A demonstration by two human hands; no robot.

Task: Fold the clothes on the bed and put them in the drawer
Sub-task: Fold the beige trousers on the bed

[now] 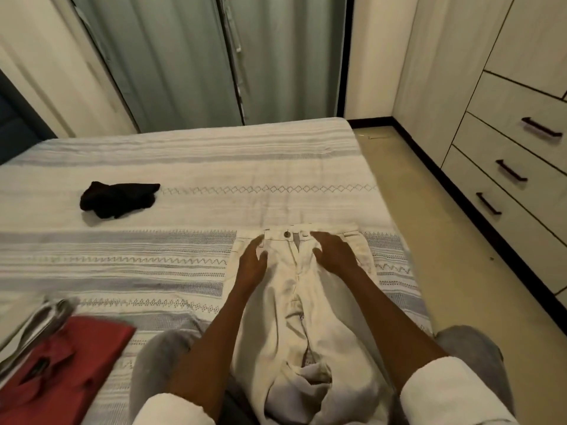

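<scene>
While both hands' fingers (259,240) are spread flat, gripping nothing, the soft, limp trousers (294,302) are best pinched at the waistband beside them.

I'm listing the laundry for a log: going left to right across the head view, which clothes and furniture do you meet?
Red garment → black garment → white trousers, with both hands resting flat on them → drawers.
</scene>
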